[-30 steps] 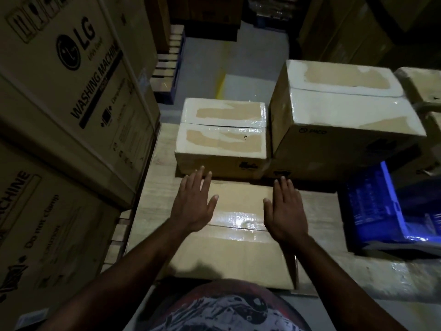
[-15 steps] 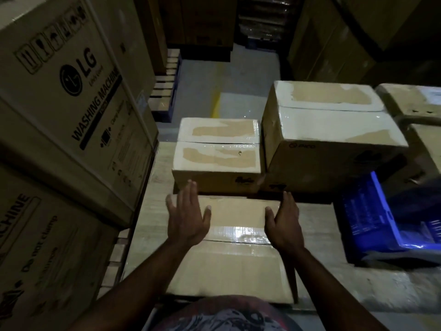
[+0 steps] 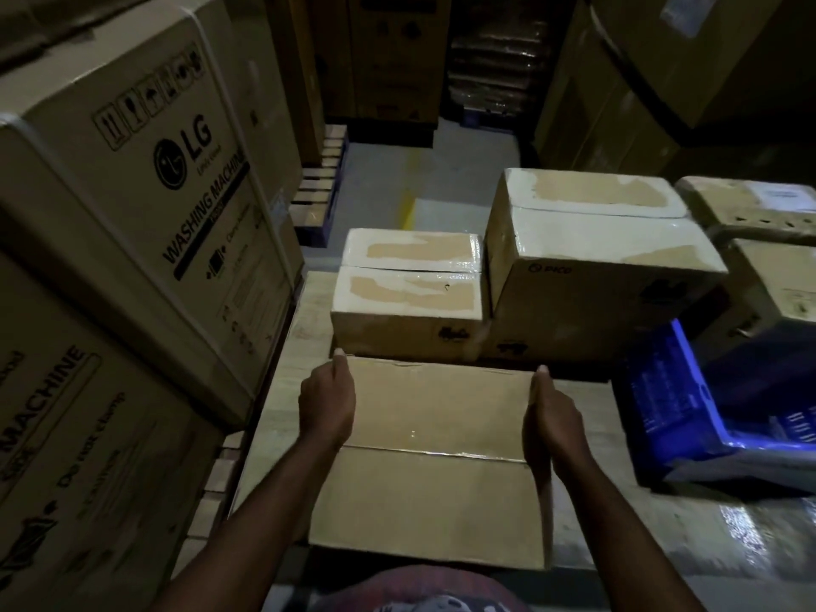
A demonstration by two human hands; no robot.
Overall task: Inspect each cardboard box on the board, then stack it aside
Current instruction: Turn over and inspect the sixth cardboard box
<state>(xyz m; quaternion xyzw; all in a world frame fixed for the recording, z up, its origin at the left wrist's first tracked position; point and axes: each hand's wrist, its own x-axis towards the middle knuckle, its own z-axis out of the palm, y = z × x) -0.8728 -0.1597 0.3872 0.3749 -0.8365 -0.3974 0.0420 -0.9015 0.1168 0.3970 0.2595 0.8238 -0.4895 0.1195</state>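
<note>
1. The nearest box point(image 3: 432, 457) is plain, matt brown cardboard. It is a flat rectangle whose two top flaps meet in a seam running side to side, sealed by a glossy strip of clear tape. It lies on the pale, faintly grained surface point(image 3: 282, 390) directly before the person, its far edge close to the box behind it.
2. The left hand point(image 3: 326, 401) clasps the box's left edge near the far corner, and the right hand point(image 3: 552, 417) clasps the right edge opposite. Both are curled round the cardboard with their backs up, and most of the fingers are hidden down the sides.
3. Behind it stands a low box point(image 3: 408, 293), its top covered in shiny pale tape with bare brown patches showing through. Just beside that, to the right, is a taller box point(image 3: 591, 267) taped the same way, with "PICO" printed on its side. That makes three boxes in this group.
4. At the far right are two further boxes point(image 3: 750, 201), one nearer than the other and both cut off by the frame.
5. A blue container point(image 3: 662, 404), glossy with pale print, sits to the right of the nearest box and apart from it.
6. On the left, two large washing-machine cartons point(image 3: 132, 183) are stacked one on the other. They are matt brown with black LG lettering and handling symbols.
7. Beyond lies a grey floor point(image 3: 379, 170) with a yellow stripe, and a slatted pallet point(image 3: 318, 187) stands at its left.
</note>
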